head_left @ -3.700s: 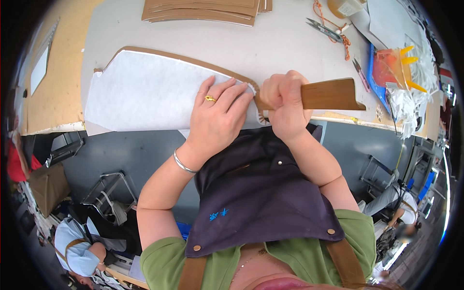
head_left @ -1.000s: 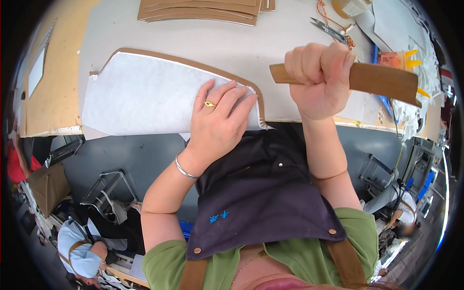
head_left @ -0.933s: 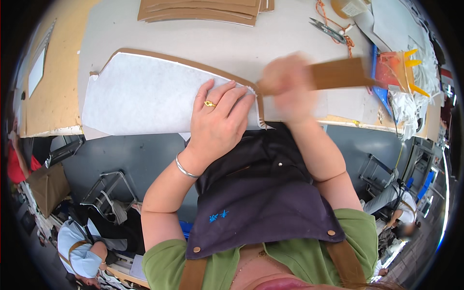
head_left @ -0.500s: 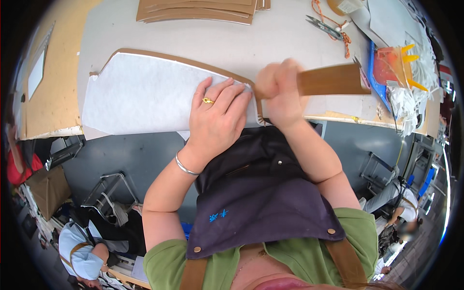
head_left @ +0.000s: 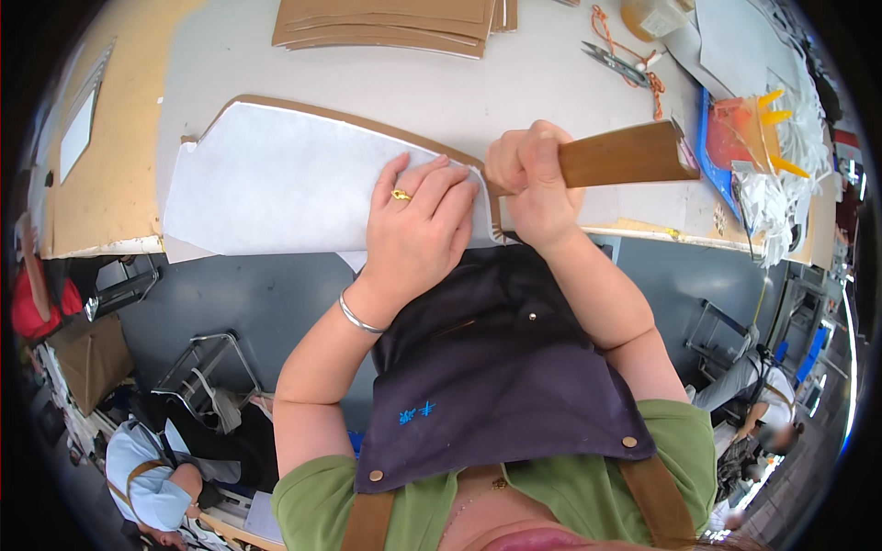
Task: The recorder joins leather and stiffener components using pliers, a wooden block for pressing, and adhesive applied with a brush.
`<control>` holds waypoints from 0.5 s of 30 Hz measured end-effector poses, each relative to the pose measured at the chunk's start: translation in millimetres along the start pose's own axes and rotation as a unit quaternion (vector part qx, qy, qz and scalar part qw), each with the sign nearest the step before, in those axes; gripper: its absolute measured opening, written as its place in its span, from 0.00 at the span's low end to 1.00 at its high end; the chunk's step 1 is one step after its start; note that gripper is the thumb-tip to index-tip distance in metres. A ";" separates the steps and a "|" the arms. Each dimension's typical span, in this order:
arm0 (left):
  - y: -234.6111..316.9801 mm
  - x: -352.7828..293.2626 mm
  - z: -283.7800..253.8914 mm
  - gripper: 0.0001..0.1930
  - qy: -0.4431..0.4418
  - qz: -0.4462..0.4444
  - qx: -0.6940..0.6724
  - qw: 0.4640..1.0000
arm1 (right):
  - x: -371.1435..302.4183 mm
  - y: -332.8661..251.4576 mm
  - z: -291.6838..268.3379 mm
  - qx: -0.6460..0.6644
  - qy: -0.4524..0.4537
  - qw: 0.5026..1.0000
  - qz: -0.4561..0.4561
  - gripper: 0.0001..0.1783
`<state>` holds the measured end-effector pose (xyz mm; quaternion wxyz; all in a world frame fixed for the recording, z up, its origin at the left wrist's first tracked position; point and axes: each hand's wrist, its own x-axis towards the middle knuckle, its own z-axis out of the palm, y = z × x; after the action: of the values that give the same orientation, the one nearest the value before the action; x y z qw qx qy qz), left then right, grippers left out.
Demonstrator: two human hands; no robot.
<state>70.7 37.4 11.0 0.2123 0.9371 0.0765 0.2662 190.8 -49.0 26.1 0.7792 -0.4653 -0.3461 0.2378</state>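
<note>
A large panel point(head_left: 285, 184) with a white face and a brown turned edge lies along the near side of the table. My left hand point(head_left: 424, 216), wearing a gold-coloured ring, rests flat on its right part with the fingers stretched out. Beside it, at the panel's right edge, my right hand point(head_left: 540, 184) is closed in a fist round a tapering brown tool point(head_left: 629, 154) that looks wooden. The tool's broad end points right. Its other end is hidden by the fist. Small notches show in the brown border point(head_left: 497, 220) just below the fist.
A stack of brown panels point(head_left: 381, 26) lies at the far side. Thread snips point(head_left: 614, 62) with an orange cord sit at far right, near a jar point(head_left: 654, 16). A blue tray point(head_left: 721, 179), a reddish container point(head_left: 738, 133) with yellow tips and white scraps point(head_left: 776, 197) crowd the right end.
My right fist, blurred before, is now sharp and a little lower, still round the brown tool. The left hand stays on the panel. The whole view has shifted slightly.
</note>
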 end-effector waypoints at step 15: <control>4.1 1.4 -6.6 0.09 0.002 -0.024 -0.032 0.999 | -4.8 2.1 -4.2 0.078 -0.017 0.997 -0.020 0.17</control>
<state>68.5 36.4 18.5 0.2479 0.9272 0.0910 0.2656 190.8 -53.8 21.3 0.8118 -0.3923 -0.3489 0.2557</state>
